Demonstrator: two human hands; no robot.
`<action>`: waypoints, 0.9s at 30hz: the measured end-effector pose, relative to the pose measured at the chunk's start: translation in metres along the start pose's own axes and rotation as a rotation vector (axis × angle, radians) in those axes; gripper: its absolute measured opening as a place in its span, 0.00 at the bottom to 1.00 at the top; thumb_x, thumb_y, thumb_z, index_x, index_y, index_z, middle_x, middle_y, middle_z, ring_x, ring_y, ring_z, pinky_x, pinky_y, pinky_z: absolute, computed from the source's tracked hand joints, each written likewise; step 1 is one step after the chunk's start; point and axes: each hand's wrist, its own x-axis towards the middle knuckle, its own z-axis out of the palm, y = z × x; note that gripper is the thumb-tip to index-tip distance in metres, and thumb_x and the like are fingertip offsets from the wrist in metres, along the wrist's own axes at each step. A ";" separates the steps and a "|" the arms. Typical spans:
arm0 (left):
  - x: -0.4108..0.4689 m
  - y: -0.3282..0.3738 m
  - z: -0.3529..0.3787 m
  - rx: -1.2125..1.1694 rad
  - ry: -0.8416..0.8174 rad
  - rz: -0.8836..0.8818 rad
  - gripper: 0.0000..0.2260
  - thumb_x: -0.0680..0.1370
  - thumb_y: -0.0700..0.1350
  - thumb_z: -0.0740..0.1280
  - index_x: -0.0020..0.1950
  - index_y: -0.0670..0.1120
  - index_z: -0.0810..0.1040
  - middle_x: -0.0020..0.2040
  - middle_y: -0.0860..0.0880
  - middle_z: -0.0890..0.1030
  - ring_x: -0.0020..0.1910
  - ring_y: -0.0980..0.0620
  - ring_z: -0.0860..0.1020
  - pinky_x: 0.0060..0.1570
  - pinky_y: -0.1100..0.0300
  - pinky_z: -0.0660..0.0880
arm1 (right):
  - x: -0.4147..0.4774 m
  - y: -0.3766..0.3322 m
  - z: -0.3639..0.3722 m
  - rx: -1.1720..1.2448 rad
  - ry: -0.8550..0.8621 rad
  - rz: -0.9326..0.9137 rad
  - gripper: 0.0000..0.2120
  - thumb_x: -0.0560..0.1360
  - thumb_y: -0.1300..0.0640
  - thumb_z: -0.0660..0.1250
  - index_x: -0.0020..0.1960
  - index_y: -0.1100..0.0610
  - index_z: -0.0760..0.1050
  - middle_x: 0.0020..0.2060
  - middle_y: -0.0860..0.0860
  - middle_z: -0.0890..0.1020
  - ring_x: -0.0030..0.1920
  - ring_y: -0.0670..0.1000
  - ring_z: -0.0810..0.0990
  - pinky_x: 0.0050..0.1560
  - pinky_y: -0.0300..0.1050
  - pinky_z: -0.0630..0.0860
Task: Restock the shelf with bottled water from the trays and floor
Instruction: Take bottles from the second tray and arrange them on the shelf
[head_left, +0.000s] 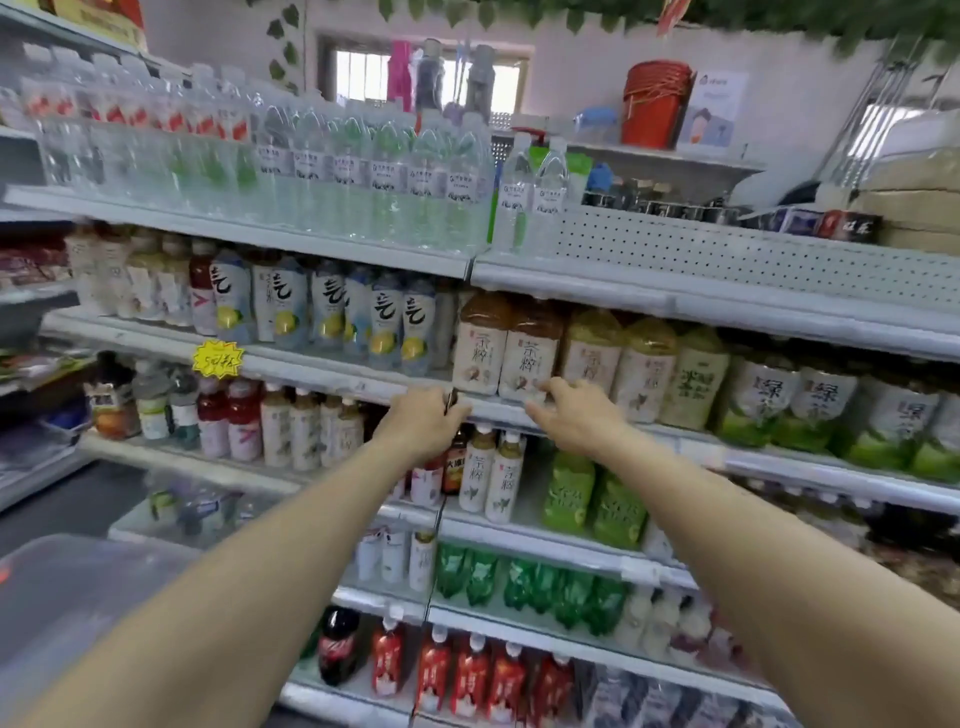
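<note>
Clear water bottles (363, 171) upright atop shelf (249, 228)

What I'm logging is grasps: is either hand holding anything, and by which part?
Cannot be told. The right hand touches the base of a tea bottle; the left hand curls at the shelf edge round a dark sliver, unidentifiable.

Both arms reach out to the shelf edge (496, 410). Left hand (423, 423) is curled round some small dark thing (451, 400), can't tell what it is. Right hand (569, 415) has loose fingers right at the foot of a tea bottle (527, 353). Water bottles (363, 171) pack the top shelf.
</note>
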 end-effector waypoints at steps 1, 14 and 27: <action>-0.011 -0.007 0.009 0.001 -0.015 -0.012 0.20 0.81 0.60 0.58 0.48 0.44 0.76 0.51 0.43 0.81 0.52 0.40 0.77 0.50 0.48 0.76 | -0.006 0.003 0.014 0.022 -0.034 0.007 0.29 0.82 0.38 0.56 0.78 0.51 0.63 0.75 0.59 0.69 0.74 0.61 0.68 0.72 0.56 0.68; -0.063 -0.122 0.128 0.038 -0.349 -0.205 0.24 0.83 0.58 0.56 0.68 0.41 0.74 0.69 0.41 0.75 0.66 0.41 0.74 0.63 0.51 0.72 | -0.025 0.024 0.211 0.174 -0.378 0.195 0.30 0.83 0.39 0.57 0.79 0.54 0.61 0.74 0.59 0.69 0.70 0.61 0.72 0.66 0.52 0.72; -0.036 -0.255 0.274 -0.023 -0.661 -0.334 0.19 0.84 0.54 0.59 0.48 0.39 0.79 0.52 0.37 0.81 0.54 0.38 0.78 0.47 0.52 0.70 | -0.005 0.052 0.424 0.249 -0.639 0.441 0.28 0.84 0.43 0.58 0.75 0.61 0.66 0.71 0.63 0.73 0.70 0.62 0.72 0.65 0.51 0.71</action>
